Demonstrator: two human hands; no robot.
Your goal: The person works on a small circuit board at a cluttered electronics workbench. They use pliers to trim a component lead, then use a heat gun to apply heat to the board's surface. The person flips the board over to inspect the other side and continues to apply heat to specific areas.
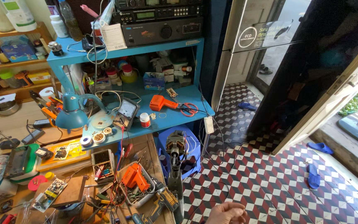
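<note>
**Hand low over the floor, drill just to its left: notes on reaching in cleanly**

Watching this through the head camera, so take it as my read.

Only one hand shows, the right hand [227,213], at the very bottom of the view over the checkered floor [270,178]. Its fingers are curled in toward the palm. I can't tell whether they pinch something small or are just relaxed (the frame edge cuts off the wrist and half the palm). The left hand isn't in the picture.

The nearest thing is the yellow-and-black cordless drill [162,200], lying at the corner of the wooden workbench [143,143], near the hand but apart from it. Just beyond it a dark upright tool [175,178] stands by the bench edge. Behind that, an electric motor [175,145] sits on a blue stool [189,137].

If I were reaching in there, I'd come at the drill from the floor side and go for the body, not the chuck. I'd watch the loose wires [117,166] trailing across the bench, since they look easy to snag. The white tray [139,198] with the orange tool [134,177] sits right beside the drill, so a sideways drag would probably bump it. Lifting straight up seems safer.

I'd also tip the head down a bit so the whole hand is in view.
</note>
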